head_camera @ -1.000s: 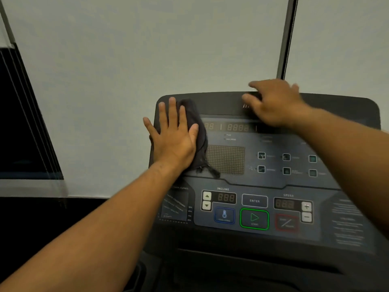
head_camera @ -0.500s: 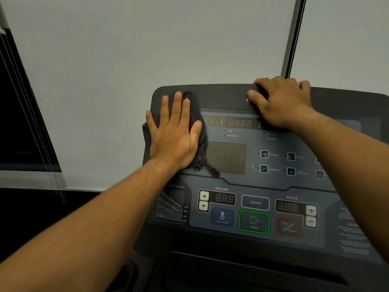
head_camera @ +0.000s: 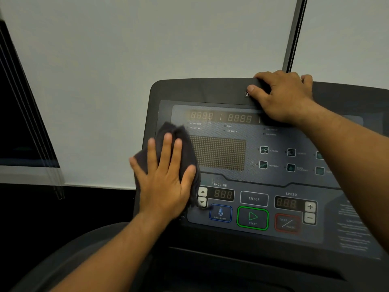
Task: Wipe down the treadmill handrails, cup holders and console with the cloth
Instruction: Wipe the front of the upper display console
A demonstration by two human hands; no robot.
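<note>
The left grip (head_camera: 163, 182) lies flat and fully spread, fingers straight. It clasps nothing, but it presses the dark cloth (head_camera: 186, 144) against the left edge of the console (head_camera: 200, 91). The cloth bunches out above the fingertips and past the little finger, and a loose corner trails down beside the incline arrows (head_camera: 202, 196) towards the cool down button (head_camera: 220, 213). The right grip (head_camera: 284, 98) is curled over the console's top rim, fingers hooked behind and thumb on the face, which looks like bracing.

By this the console wipe is the step in hand; handrails and cup holders are out of view. To do it well, press with the whole palm so the cloth moves with the hand rather than rolling up. Work in overlapping strokes across the display towards the right. Go lightly over the start button (head_camera: 252, 217) and its neighbours so that no key is triggered. The bracing hand will have to shift before the patch beneath it can be reached
</note>
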